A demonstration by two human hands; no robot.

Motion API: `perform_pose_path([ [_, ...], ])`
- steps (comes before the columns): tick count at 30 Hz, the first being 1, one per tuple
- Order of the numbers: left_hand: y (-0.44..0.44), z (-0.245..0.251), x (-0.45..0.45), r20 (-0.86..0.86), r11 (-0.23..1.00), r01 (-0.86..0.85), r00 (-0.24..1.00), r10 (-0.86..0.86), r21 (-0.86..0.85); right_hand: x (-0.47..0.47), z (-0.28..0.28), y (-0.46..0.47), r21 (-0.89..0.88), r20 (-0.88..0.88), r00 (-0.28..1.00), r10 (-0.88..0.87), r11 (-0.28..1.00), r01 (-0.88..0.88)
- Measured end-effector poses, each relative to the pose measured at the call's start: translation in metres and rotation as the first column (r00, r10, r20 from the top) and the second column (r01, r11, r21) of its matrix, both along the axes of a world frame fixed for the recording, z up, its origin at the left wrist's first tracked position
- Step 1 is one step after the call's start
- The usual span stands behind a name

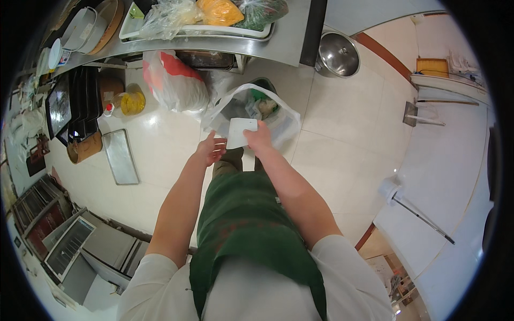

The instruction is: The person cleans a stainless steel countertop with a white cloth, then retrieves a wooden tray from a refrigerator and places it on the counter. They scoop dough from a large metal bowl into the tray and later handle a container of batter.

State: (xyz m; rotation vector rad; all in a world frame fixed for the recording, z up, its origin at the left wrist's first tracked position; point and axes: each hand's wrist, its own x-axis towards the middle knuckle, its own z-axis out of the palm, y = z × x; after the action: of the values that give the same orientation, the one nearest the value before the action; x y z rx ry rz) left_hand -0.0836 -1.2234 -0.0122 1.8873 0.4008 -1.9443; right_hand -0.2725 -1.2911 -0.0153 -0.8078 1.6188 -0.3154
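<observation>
My right hand (258, 137) grips the right side of a flat white rectangular piece (238, 134), its thumb on top; whether it is card, paper or plastic I cannot tell. Just left of that piece is my left hand (211, 149), fingers apart, with nothing seen in it. Both hands are over the near edge of a bin lined with a white plastic bag (288, 116). Inside the bag lie crumpled plastic and some green refuse (260, 96). Part of the bag's opening is hidden behind the white piece and my right hand.
A steel counter (289, 44) runs across the top, bearing a white tray (192, 31) with filled plastic bags. Beneath it are a full red-and-white plastic bag (176, 86) and a steel pot (339, 54). On the floor at left lie an oil bottle (130, 104) and a metal tray (120, 157).
</observation>
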Motion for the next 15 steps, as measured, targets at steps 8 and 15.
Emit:
perform_pose_path([
  [8,-0.006,-0.018,0.003,0.138,0.908,0.103,0.989,-0.050,-0.407,0.028,-0.030,0.005,-0.269,-0.166,0.977,0.133,0.947,-0.174],
  [15,0.000,-0.058,0.012,0.001,0.951,-0.228,0.972,0.234,-0.207,0.031,-0.041,0.004,-0.303,-0.277,0.930,0.243,0.896,-0.325],
])
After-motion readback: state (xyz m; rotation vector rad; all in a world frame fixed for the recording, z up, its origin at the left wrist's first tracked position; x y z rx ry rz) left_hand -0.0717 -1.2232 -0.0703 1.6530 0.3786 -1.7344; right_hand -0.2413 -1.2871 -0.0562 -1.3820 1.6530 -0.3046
